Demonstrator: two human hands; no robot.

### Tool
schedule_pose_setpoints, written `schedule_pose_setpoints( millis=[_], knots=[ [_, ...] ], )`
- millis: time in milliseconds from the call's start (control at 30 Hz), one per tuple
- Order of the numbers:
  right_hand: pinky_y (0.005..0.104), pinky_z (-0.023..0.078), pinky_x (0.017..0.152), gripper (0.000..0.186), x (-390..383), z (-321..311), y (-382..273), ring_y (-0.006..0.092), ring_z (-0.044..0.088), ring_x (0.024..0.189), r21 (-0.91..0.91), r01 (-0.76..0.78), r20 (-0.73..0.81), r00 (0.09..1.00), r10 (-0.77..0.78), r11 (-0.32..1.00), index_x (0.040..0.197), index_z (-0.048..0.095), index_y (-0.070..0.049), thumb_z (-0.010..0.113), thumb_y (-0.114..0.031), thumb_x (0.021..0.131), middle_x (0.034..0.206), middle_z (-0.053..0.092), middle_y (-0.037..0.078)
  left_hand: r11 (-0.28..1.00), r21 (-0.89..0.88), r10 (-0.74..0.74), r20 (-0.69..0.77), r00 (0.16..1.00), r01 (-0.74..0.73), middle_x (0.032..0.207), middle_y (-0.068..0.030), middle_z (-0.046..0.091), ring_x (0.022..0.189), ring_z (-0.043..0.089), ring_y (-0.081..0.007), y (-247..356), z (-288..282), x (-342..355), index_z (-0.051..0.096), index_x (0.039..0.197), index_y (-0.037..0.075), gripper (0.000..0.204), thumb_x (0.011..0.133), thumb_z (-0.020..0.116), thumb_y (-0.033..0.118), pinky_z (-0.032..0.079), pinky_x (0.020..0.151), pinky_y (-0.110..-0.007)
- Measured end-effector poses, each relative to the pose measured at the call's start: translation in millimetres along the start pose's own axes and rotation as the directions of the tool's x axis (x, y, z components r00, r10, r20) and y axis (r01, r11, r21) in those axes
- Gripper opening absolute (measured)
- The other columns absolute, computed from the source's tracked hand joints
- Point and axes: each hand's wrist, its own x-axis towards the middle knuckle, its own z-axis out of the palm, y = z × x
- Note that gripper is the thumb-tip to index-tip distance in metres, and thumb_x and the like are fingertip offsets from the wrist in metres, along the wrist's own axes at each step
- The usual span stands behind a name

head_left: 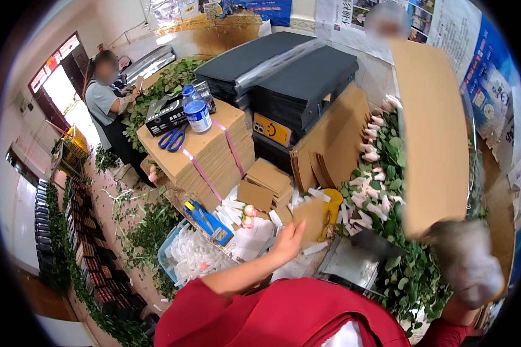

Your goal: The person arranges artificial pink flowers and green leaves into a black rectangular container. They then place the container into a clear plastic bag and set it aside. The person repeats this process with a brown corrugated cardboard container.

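Note:
My bare left hand (288,243) reaches over the middle of the bench, its fingers closed on a small piece of brown cardboard (311,218), blurred by motion. On the right, my right hand (468,263) wears a dirty whitish glove and is also blurred. It grips the lower end of a long cardboard sheet (437,133) that stands tall beside the wall. Between my hands lie pale pink roses (369,191) with leafy stems, a yellow object (331,211) and a dark flat piece (378,243). Two pink roses (249,216) lie near white paper strips (230,211).
Strapped cardboard (214,156) carries blue scissors (172,139), a bottle (197,113) and a black box (165,117). Black sheets (278,63) rise behind a yellow phone (271,130). White netting fills a blue bin (163,254). Another person (102,98) stands by greenery at left.

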Motion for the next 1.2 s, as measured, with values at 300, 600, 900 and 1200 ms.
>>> schedule_pose_setpoints(
  millis=[300,600,900,1200],
  knots=[
    [0.0326,0.052,0.090,0.034,-146.6,2.3,-53.8,0.0200,0.066,0.103,0.042,-0.904,0.997,0.066,-0.042,-0.425,0.121,0.064,0.002,0.058,-0.021,0.096,0.118,0.067,0.012,0.835,-0.118,0.229,0.962,0.146,-0.538,0.107,-0.0221,0.067,0.099,0.065,-0.0356,-50.4,155.9,60.9,0.061,0.119,0.002,0.040,0.097,0.056,0.034,0.050,0.089,-0.041],
    [0.0260,0.041,0.047,0.028,-289.1,56.2,-50.8,0.0084,0.054,0.053,-0.314,-0.872,0.885,-0.412,0.216,-0.376,0.074,0.064,-0.009,0.060,-0.032,0.089,0.064,0.062,0.000,0.860,0.433,-0.303,0.858,0.414,-0.268,0.084,-0.0200,0.070,0.084,0.067,-0.0354,-77.4,160.3,62.2,0.068,0.106,0.003,0.044,0.089,0.066,0.043,0.053,0.078,-0.042],
    [0.0306,0.045,0.050,0.028,-335.8,-6.0,-33.7,0.0149,0.057,0.059,-0.567,-0.823,0.718,-0.500,0.484,-0.009,0.070,0.068,-0.007,0.056,-0.026,0.088,0.061,0.061,0.005,0.401,0.277,0.291,0.865,0.408,-0.873,0.130,-0.0114,0.052,0.124,0.046,-0.0313,-77.0,130.5,62.2,0.050,0.135,0.006,0.087,0.061,0.086,0.036,0.027,0.114,-0.053],
    [0.0377,0.050,0.055,0.032,-252.9,-26.4,-35.5,0.0262,0.065,0.062,-0.334,-0.623,0.784,0.234,0.576,0.708,0.075,0.071,-0.005,0.064,-0.036,0.081,0.068,0.066,0.016,0.417,0.268,0.297,0.863,0.409,-0.868,0.129,-0.0122,0.052,0.125,0.045,-0.0322,-75.4,137.5,68.3,0.052,0.132,0.006,0.083,0.062,0.085,0.036,0.024,0.116,-0.055]
  ],
)
